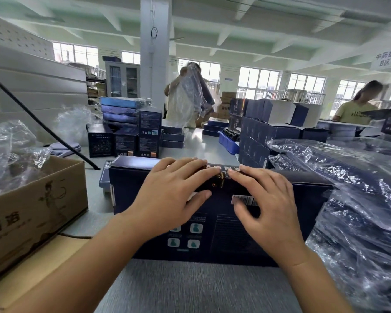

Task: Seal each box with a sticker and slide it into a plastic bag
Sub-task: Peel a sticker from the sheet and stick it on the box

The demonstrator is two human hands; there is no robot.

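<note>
While upright on the table (pixel 203 143), box (pixel 235 236) under both hands (pixel 167 195) (pixel 269 199).

a dark navy box (pixel 212 245) stands on edge on the surface (pixel 93 181), closed, with teal icons and a barcode label facing the camera. a small gold sticker (pixel 221 178) sits mid-seam on top. bagged boxes (pixel 359 199) lie stacked just right of it.
</note>
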